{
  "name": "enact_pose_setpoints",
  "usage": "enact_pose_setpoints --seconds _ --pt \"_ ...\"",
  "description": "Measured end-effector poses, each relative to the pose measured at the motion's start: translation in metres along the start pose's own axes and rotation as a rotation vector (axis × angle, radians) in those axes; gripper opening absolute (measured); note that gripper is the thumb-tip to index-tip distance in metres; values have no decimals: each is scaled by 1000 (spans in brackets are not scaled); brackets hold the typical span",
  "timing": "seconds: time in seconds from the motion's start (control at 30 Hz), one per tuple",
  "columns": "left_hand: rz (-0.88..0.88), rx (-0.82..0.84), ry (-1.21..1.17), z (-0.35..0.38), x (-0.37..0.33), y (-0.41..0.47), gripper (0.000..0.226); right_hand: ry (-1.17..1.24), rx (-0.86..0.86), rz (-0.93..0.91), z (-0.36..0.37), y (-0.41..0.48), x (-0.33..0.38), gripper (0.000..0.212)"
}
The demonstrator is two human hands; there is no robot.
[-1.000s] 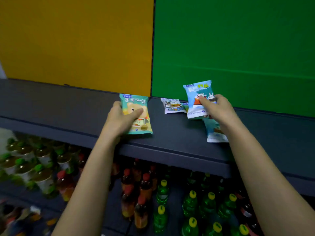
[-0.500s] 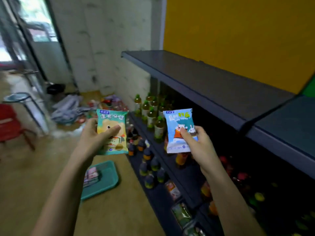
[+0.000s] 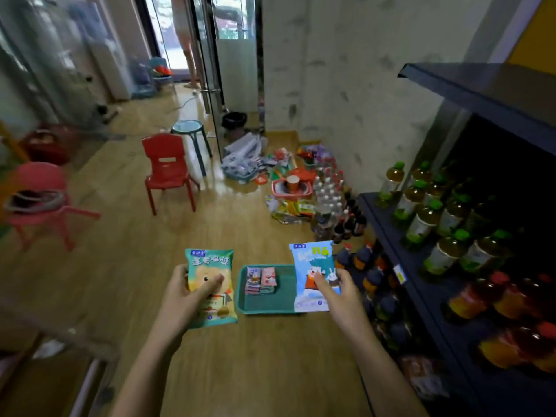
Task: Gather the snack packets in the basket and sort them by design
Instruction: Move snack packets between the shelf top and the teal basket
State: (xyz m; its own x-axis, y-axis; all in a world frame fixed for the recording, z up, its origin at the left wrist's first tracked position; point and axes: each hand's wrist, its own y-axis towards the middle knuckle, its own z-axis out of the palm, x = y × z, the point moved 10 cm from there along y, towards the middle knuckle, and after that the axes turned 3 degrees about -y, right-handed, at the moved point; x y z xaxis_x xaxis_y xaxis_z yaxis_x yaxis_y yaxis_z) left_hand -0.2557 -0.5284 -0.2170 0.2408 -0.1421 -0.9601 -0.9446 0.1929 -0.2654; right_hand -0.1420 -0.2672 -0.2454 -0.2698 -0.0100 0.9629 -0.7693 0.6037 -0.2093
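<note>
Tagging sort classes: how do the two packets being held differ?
Colour: the green packet is teal-green with yellow; the blue packet is light blue and white.
Art: the green packet shows a tan round-faced figure, the blue packet a white rabbit beside an orange-clad figure.
Hand: left hand holds the green packet, right hand the blue packet.
Shared: similar size, upright, printed face to camera, thumb across the front.

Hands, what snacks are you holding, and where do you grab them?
The left hand grips the green packet by its left side; the right hand grips the blue packet by its right side.
</note>
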Motion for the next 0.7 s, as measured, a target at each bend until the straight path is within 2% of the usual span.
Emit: enact_pose_setpoints --seconds 0.17,0.3,0.5,0.7 --pt "-49 0 13 -12 18 78 23 -80 -9 19 49 61 -9 6" --pt "-99 22 33 2 35 141 28 -135 -20 96 64 111 -25 13" --pt "-229 22 25 34 93 250 25 -179 -6 199 84 211 -77 10" --pt "-349 52 -1 72 161 371 6 -197 14 328 127 325 -154 15"
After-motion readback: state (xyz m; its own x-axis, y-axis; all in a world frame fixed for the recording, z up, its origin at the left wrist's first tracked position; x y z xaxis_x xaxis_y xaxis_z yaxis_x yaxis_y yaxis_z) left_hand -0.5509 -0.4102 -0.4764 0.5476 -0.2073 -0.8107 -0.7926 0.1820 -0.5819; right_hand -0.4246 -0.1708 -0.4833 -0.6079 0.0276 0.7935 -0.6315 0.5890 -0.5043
